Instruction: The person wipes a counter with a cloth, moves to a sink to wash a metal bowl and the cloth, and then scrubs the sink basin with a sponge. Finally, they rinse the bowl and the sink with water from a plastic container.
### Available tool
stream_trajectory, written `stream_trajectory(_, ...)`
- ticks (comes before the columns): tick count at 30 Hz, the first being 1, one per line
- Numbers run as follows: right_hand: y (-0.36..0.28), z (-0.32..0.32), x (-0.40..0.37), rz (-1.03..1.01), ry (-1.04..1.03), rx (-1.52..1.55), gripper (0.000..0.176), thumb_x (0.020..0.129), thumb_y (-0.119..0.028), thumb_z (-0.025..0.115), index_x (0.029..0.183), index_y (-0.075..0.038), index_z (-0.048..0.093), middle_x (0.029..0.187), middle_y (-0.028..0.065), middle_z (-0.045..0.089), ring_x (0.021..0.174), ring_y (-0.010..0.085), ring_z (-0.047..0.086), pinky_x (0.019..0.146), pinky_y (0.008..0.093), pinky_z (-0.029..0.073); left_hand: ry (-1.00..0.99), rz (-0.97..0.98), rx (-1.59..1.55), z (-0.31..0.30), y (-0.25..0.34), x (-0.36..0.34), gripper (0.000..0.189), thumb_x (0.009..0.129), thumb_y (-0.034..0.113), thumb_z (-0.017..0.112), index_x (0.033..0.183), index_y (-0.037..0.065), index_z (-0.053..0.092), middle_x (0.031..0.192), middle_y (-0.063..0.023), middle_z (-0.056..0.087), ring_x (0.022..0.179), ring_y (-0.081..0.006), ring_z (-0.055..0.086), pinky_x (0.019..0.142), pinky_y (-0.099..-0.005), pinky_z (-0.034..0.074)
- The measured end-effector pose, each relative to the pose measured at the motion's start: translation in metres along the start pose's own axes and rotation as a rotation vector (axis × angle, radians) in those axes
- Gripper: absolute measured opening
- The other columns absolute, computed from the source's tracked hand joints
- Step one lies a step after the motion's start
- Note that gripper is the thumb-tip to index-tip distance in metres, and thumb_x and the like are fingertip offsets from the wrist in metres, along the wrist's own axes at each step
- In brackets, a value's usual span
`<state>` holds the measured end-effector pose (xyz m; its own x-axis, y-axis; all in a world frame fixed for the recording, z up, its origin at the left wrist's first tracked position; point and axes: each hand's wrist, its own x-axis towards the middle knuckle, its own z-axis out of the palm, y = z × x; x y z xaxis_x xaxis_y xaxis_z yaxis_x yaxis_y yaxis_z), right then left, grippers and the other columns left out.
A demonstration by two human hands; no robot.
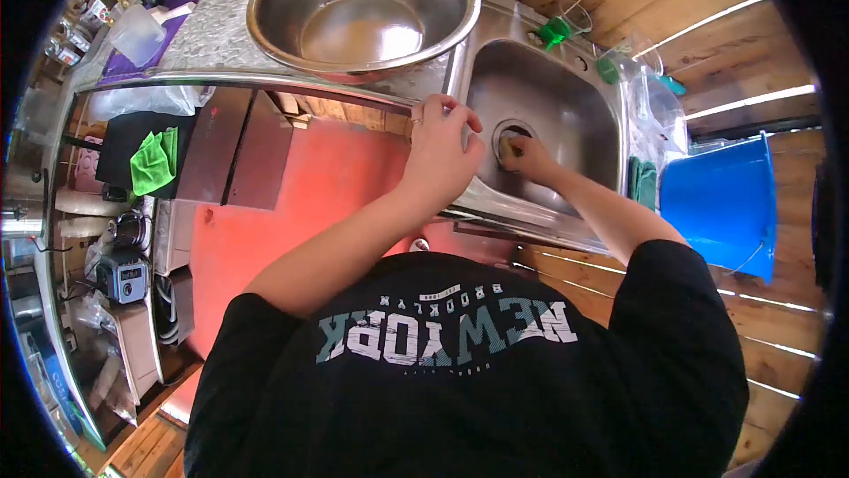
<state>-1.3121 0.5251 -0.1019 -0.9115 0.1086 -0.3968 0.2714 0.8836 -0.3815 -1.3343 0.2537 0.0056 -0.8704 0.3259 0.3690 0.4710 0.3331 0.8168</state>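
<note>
My right hand [529, 158] is down in the metal sink [588, 115], right at the drain [511, 127]. Its fingers are closed together over the drain opening, pressing on or gripping something small that they mostly cover; its kind does not show. My left hand [445, 144] hovers by the sink's left front edge, fingers loosely bent and apart with nothing in them, a ring on one finger. Beyond it stands a large steel basin [283, 22] on the counter, with a little shallow liquid in its bottom.
A blue bucket [716, 204] hangs or stands right of the sink, beside a dark green cloth [643, 182]. Behind the sink lies a clear cup with green liquid [555, 32]. At the left are a bright green cloth [155, 161], a plastic cup [137, 34] and cluttered shelves.
</note>
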Motion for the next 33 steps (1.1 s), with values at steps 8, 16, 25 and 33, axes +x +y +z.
stream_trajectory(8,0.017,-0.061,0.015,-0.830,0.167,-1.031,0.026,0.076,-0.027,0.062,0.090,-0.006,0.067,0.111,0.0069,0.059,0.104,0.0249,0.055,0.087,0.0375,0.044,-0.018,0.028,0.026,0.000,-0.004,0.001,0.015,0.071,0.006,0.059,0.086,0.006,0.055,0.107,-0.0181,0.043,0.104,-0.0391,0.040,0.091,-0.0467,0.035)
stream_trajectory(16,-0.008,-0.018,0.006,-0.364,-0.059,-0.406,0.019,0.073,-0.023,0.063,0.078,-0.006,0.069,0.091,0.0143,0.066,0.081,0.0324,0.063,0.076,0.0427,0.049,-0.018,0.002,-0.012,-0.003,-0.002,-0.001,0.014,0.072,0.006,0.059,0.085,0.006,0.056,0.107,-0.0180,0.043,0.103,-0.0390,0.040,0.090,-0.0463,0.036)
stream_trajectory(25,-0.024,-0.025,0.025,-0.276,-0.232,-0.643,0.019,0.071,-0.021,0.064,0.080,-0.004,0.067,0.084,0.0184,0.065,0.077,0.0360,0.062,0.072,0.0430,0.050,0.020,0.021,0.021,-0.002,-0.002,-0.002,0.012,0.073,0.008,0.059,0.085,0.006,0.057,0.104,-0.0161,0.045,0.103,-0.0370,0.042,0.090,-0.0442,0.036)
stream_trajectory(33,-0.021,-0.034,0.004,-0.176,0.104,-0.420,0.022,0.071,-0.022,0.066,0.083,-0.004,0.066,0.092,0.0189,0.062,0.086,0.0356,0.060,0.076,0.0430,0.049,0.014,0.028,-0.003,-0.001,-0.006,-0.002,0.012,0.073,0.008,0.060,0.085,0.007,0.057,0.106,-0.0167,0.045,0.104,-0.0376,0.041,0.091,-0.0455,0.036)
